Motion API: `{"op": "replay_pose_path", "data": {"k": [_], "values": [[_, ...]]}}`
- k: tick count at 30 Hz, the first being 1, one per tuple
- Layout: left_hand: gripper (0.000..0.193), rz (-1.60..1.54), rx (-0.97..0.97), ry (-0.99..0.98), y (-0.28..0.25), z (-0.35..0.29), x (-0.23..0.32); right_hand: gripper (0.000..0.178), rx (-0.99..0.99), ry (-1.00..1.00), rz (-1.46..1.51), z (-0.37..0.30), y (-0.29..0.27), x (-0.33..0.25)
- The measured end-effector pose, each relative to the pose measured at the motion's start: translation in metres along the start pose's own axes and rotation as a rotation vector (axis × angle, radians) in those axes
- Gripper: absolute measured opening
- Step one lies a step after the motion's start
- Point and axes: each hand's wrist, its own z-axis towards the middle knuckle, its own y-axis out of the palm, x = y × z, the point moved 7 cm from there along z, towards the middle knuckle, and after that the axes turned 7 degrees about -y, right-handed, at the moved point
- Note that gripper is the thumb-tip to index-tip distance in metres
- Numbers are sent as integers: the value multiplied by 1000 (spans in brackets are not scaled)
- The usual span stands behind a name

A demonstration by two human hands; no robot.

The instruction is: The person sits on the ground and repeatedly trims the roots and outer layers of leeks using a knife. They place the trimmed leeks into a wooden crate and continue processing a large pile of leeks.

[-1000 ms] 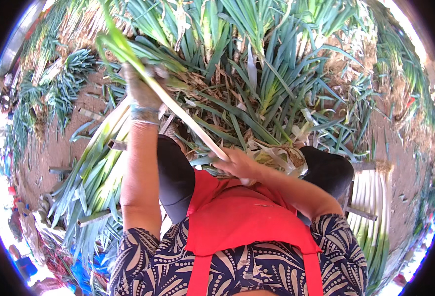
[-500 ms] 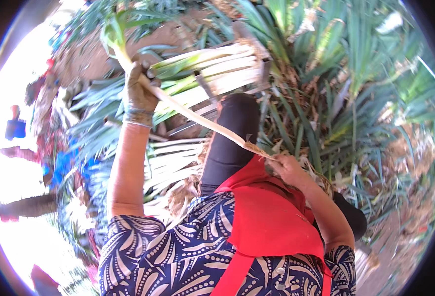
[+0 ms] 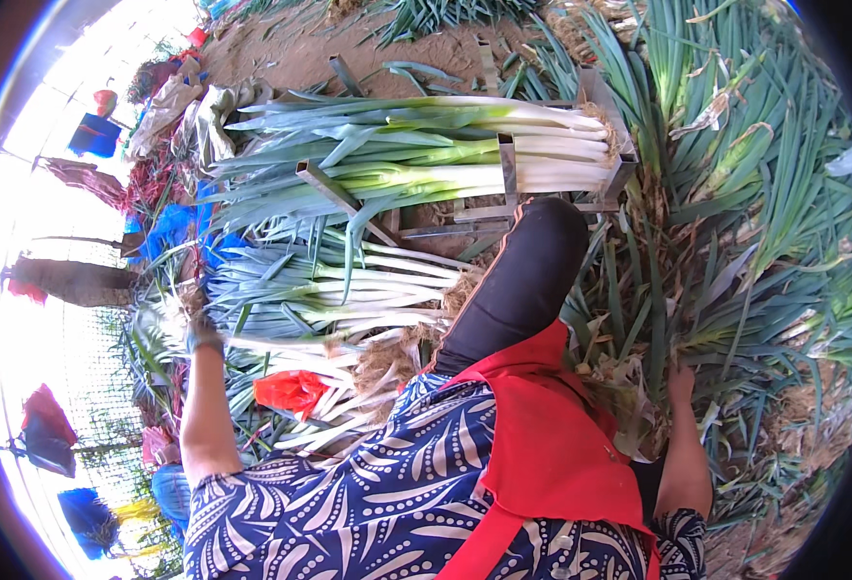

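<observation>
My left hand, gloved and smeared by motion, is out at the left beside the leafy ends of a row of long green onions on the ground. A blurred white green onion stalk runs rightward from near its wrist, roots to the right; whether the fingers grip it is unclear. On the right, my bare right hand reaches down at a heap of green onions, its fingers blurred and partly hidden among the leaves. Ahead, a bundle of green onions lies in a metal frame, roots to the right.
A red plastic bag lies on the nearer onions. My dark-trousered knee sticks out between the row and the heap. Bare soil shows beyond the frame. At the left are blue plastic and a mesh wall with hanging bags.
My left hand has swung left and down from above the frame with the onion it held. My right hand has left the root end and moved right to the heap. The view has shifted.
</observation>
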Motion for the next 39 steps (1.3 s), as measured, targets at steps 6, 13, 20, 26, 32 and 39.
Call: {"op": "replay_pose_path", "data": {"k": [6,13,20,26,32,39], "values": [[52,-921,-143,-261,150,-54,-48,42,138,112,34,-34,1,17],[55,-2060,-152,-137,83,-109,111,51,196,113,26,-32,7,-16],[48,-1574,232,1429,-296,-375,398,33,-337,-136,134,-59,128,-125],[38,-1480,-512,1980,-336,-646,584,31,485,318,700,-10,39,-36],[27,-1096,-943,1797,-294,-709,648,28,675,942,1326,25,39,49],[31,-1138,-1218,1698,-285,-708,648,50,438,1046,1023,56,79,50]]}}
